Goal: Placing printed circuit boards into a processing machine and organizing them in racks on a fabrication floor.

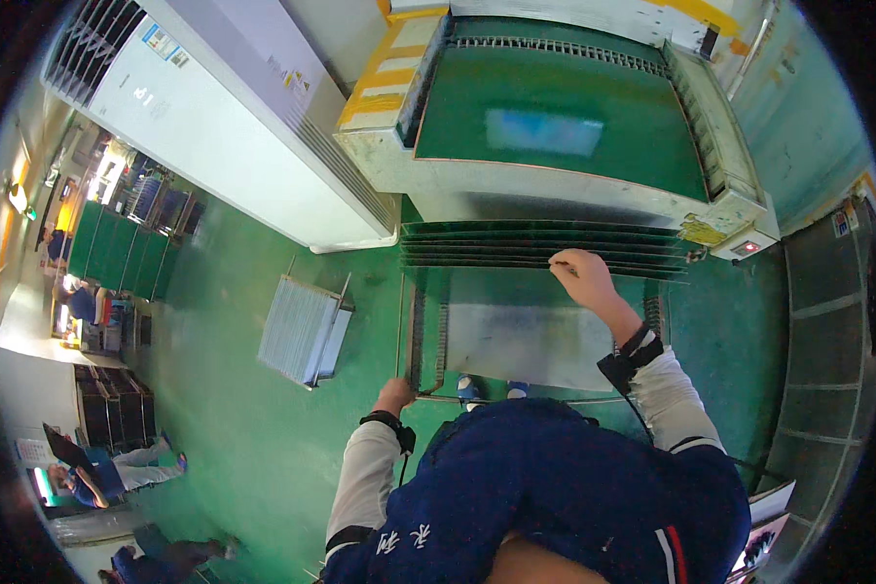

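A metal-framed rack stands directly in front of me. Several thin dark green panels stand upright in its far end, side by side. My left hand is closed around the rack's near left corner. Over the near edges of the panels is my right hand, its fingers curled together; what sits between them, if anything, is hidden. Through the rack's near part shows a grey sheet-like surface. Both forearms wear light sleeves with dark bands at the wrists.
Beyond the rack, a machine bed holds a large green panel. A tall white cabinet stands at the far left. Left of me, a smaller rack holds light sheets. Grey framed panels line the right. Other people are at far left.
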`<state>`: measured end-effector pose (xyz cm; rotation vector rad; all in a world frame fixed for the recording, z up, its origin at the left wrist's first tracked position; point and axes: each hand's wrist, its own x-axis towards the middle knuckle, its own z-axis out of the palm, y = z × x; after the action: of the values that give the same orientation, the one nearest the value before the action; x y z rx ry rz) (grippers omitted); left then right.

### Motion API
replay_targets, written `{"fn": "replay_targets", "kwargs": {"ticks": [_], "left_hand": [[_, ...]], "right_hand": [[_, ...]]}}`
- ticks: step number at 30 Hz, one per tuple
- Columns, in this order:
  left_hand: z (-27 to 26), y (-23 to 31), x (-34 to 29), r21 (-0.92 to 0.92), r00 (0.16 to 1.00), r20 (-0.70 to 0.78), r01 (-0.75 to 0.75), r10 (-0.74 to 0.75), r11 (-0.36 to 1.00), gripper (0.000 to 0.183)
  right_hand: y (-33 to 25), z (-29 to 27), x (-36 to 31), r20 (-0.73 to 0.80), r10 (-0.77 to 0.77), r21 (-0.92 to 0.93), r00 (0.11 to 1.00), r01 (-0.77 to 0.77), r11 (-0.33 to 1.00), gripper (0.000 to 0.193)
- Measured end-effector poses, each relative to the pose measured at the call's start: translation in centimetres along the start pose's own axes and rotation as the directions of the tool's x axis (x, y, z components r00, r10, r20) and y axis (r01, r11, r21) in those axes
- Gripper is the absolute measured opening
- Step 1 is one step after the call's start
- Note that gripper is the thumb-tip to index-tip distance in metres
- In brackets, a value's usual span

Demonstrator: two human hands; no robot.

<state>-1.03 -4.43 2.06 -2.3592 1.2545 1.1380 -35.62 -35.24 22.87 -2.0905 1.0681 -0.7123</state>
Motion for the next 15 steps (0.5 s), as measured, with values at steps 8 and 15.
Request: {"fn": "replay_targets", "kwargs": {"ticks": [8,15], "left_hand": [[1.2,-1.0,0.7,0.013,0.992,-0.080,-0.094,0.095,0.995,0.026],[0.5,-0.4,0.3,-0.024,1.000,-0.007,-0.001,0.000,1.000,0.028]], "right_hand": [[-0.1,0.5,-1.3,-0.049,-0.166,-0.270,0.985,0.147,0.952,0.017],[1.6,1.7,-1.8,0.031,-0.066,-0.433,0.997,0.073,0.898,0.015]]}}
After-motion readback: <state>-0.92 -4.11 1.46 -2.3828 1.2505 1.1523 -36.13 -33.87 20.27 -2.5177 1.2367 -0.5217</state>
